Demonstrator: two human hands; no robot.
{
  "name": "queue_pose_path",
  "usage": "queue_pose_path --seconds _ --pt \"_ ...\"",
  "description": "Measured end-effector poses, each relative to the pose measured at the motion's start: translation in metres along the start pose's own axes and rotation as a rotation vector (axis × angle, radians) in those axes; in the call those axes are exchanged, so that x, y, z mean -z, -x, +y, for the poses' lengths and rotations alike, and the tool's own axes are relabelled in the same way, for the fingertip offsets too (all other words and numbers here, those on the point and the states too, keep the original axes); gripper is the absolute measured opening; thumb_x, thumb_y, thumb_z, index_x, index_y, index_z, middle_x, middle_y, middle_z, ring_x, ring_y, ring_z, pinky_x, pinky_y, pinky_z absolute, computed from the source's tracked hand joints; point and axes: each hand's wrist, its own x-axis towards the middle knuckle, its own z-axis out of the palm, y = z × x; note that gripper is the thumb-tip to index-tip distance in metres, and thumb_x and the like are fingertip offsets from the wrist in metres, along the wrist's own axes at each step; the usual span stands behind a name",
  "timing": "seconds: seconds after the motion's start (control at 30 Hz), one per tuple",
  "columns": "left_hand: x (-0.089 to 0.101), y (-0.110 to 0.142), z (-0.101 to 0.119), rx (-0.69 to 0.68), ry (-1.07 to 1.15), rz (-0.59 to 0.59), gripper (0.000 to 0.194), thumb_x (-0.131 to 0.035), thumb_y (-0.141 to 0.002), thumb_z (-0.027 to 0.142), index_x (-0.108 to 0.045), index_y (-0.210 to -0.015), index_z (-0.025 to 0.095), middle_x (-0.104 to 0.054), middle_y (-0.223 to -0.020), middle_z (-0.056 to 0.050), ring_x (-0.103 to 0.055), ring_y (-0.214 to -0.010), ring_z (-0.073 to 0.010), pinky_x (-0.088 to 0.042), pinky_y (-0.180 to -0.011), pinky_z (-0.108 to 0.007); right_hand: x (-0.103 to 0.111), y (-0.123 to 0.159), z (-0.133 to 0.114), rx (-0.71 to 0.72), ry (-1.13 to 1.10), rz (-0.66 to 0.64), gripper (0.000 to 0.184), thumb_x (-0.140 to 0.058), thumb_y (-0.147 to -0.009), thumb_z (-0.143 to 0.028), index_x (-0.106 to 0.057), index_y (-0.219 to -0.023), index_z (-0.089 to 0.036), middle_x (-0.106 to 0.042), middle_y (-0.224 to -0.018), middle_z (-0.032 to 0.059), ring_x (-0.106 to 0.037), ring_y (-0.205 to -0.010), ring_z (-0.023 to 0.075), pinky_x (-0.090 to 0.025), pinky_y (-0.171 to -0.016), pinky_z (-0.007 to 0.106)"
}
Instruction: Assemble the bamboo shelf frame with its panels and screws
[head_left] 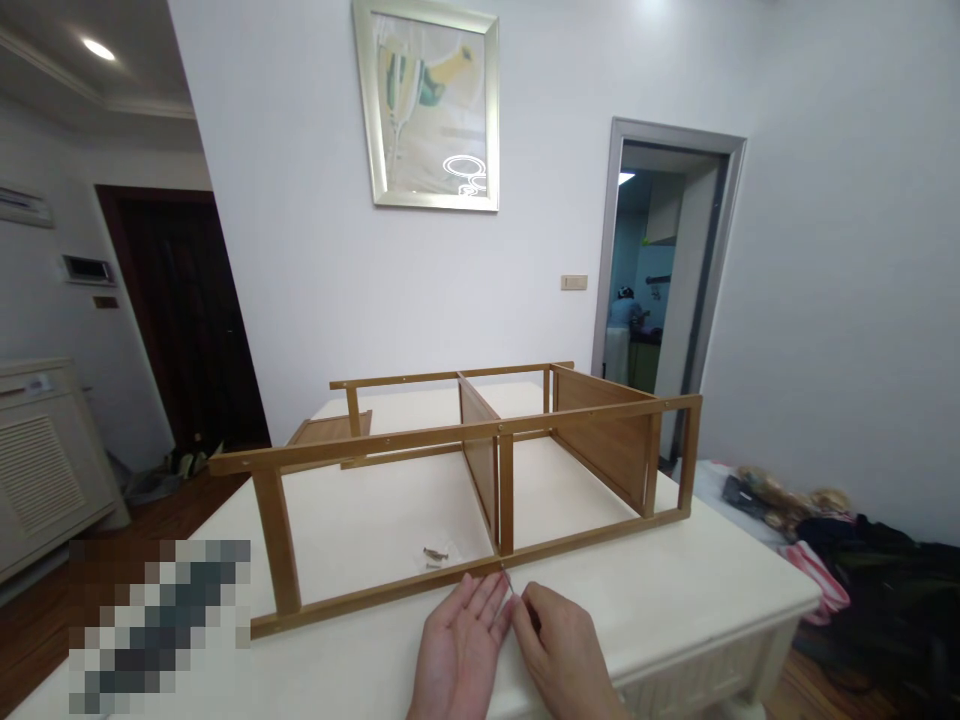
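The right hand (559, 635) pinches a thin grey metal rod (508, 578) (perhaps a hex key) at the brown rectangular wooden frame (506, 490) lying on the cream-white table (675, 590); the left hand (461, 640), palm up, fingers extended, is beside it.

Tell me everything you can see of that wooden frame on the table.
The wooden frame looks like brown timber: two ladder-like sides joined by two flat panels. Small pale spots mark its near upper rail. It rests lengthwise on the white table. A thin tool in the right hand reaches its near lower rail; whether the left hand touches it is unclear.
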Motion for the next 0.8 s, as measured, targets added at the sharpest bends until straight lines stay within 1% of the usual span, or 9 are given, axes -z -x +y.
queue_pose_path --seconds 0.1,0.23,0.33,0.47,0.63,0.8 --pt "0.0003 0.0007 -0.0004 -0.001 -0.005 -0.007 0.043 -0.057 -0.088 0.015 -0.045 -0.127 0.004 -0.055 -0.131 -0.027 -0.060 -0.118 -0.0293 -0.056 -0.094 -0.038 -0.0004 0.0003 -0.0014 0.003 0.002 0.015 0.031 -0.044 -0.094 -0.028 -0.048 -0.064 -0.022 -0.058 -0.055 -0.0015 -0.051 -0.047 0.0113 -0.029 -0.049 0.023" --pt "-0.0006 0.0020 0.0005 -0.005 -0.018 -0.001 0.044 -0.056 -0.088 0.015 -0.044 -0.128 0.003 -0.056 -0.129 -0.027 -0.060 -0.119 -0.0294 -0.056 -0.093 -0.038 0.0005 0.0003 -0.0029 0.023 0.000 0.068 0.029 -0.045 -0.093 -0.027 -0.049 -0.064 -0.022 -0.058 -0.055 -0.0020 -0.049 -0.047 0.0106 -0.028 -0.050 0.023" --pt "-0.0014 0.0025 0.0013 -0.010 -0.022 -0.004 0.044 -0.057 -0.088 0.016 -0.044 -0.128 0.002 -0.057 -0.128 -0.027 -0.059 -0.119 -0.0299 -0.056 -0.093 -0.037 -0.0003 0.0005 -0.0032 0.021 0.027 0.104 0.029 -0.046 -0.092 -0.026 -0.049 -0.063 -0.021 -0.056 -0.054 -0.0022 -0.049 -0.047 0.0103 -0.028 -0.050 0.023" --pt "-0.0019 0.0014 0.0013 -0.003 -0.032 0.019 0.041 -0.054 -0.090 0.016 -0.045 -0.127 0.003 -0.057 -0.127 -0.027 -0.061 -0.118 -0.0288 -0.057 -0.092 -0.036 -0.0014 0.0010 -0.0039 0.045 0.072 0.157 0.028 -0.047 -0.090 -0.024 -0.048 -0.062 -0.021 -0.055 -0.054 -0.0022 -0.050 -0.049 0.0103 -0.028 -0.052 0.023" --pt "-0.0026 0.0014 0.0005 -0.006 -0.040 0.014 0.042 -0.054 -0.089 0.016 -0.044 -0.128 0.002 -0.059 -0.124 -0.027 -0.061 -0.117 -0.0289 -0.056 -0.093 -0.036 0.0020 0.0016 -0.0073 0.082 0.118 0.123 0.024 -0.046 -0.089 -0.020 -0.048 -0.065 -0.021 -0.055 -0.057 -0.0022 -0.049 -0.050 0.0103 -0.028 -0.053 0.023" --pt "-0.0040 0.0038 -0.0004 -0.016 -0.029 0.041 0.042 -0.053 -0.089 0.014 -0.043 -0.129 0.001 -0.059 -0.123 -0.027 -0.061 -0.117 -0.0279 -0.056 -0.094 -0.034 0.0041 0.0006 -0.0085 0.112 0.131 0.085 0.022 -0.045 -0.089 -0.018 -0.049 -0.067 -0.020 -0.055 -0.059 -0.0020 -0.049 -0.052 0.0109 -0.028 -0.054 0.023"
